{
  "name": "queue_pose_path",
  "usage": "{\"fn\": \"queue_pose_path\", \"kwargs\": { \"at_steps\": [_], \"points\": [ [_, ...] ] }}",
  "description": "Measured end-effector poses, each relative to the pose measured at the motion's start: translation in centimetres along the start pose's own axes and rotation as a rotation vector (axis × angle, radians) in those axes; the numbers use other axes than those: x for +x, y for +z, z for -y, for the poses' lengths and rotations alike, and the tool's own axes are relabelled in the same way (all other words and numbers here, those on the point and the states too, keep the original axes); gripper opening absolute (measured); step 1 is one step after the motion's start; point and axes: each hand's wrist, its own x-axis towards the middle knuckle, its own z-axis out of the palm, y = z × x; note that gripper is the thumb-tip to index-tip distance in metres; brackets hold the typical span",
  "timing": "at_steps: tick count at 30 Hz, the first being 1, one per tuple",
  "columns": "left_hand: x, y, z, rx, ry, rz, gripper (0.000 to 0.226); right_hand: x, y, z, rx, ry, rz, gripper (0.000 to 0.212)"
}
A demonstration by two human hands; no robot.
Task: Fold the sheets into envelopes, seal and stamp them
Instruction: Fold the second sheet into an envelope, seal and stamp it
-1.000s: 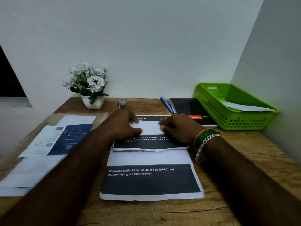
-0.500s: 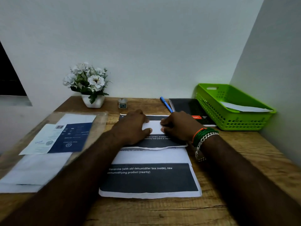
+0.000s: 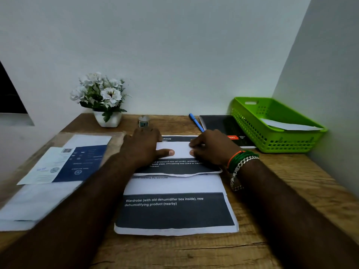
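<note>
Dim, cool, even light with soft shadows; wide-angle bending at edges, left side slightly blurred.

Worktop (image 3: 291, 177): wood, brown, visible grain, set in room corner. Back wall (image 3: 174, 45): plain, pale, unmarked. Side wall (image 3: 334, 94): plain, pale, meets back wall at right. Dark opening (image 3: 9, 94) at left edge, pale ledge below. Lighting: dim, even, cool tint.

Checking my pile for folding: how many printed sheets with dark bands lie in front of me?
2: the upper sheet lies under both hands, the left hand and right hand; the lower sheet lies nearer, partly beneath it. More may be hidden underneath.
</note>
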Motion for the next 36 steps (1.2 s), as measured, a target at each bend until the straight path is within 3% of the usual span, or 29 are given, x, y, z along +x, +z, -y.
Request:
{"fn": "queue_pose_path", "kwargs": {
  "at_steps": [5, 12, 20, 24, 29, 36],
  "points": [
    [-0.1, 0.0, 0.1, 0.013, -0.060, 0.037, 0.071, 0.0, 0.1, -0.1, 0.034, 0.012, -0.008, 0.033],
    [0.0, -0.4, 0.1, -0.024, -0.085, 0.075, 0.068, 0.1, 0.5, -0.5, 0.036, 0.054, 0.005, 0.055],
    [0.6, -0.6, 0.4, -0.125, 0.023, -0.034, 0.048, -0.2, 0.6, 0.2, 0.237, -0.079, -0.169, 0.034],
    [0.4, -0.5, 0.2, -0.174, 0.067, -0.131, 0.029, 0.6, 1.0, 0.3, 0.355, -0.077, -0.243, 0.004],
    [0.0, -0.5, -2.1, -0.166, 0.167, -0.271, 0.019, 0.7, 1.1, 0.9, 0.380, -0.192, -0.298, 0.005],
    [0.7, -1.6, 1.0, -0.226, 0.126, -0.141, 0.025, 0.9, 0.4, -0.2, 0.354, -0.137, -0.252, 0.007]
  ]
}}
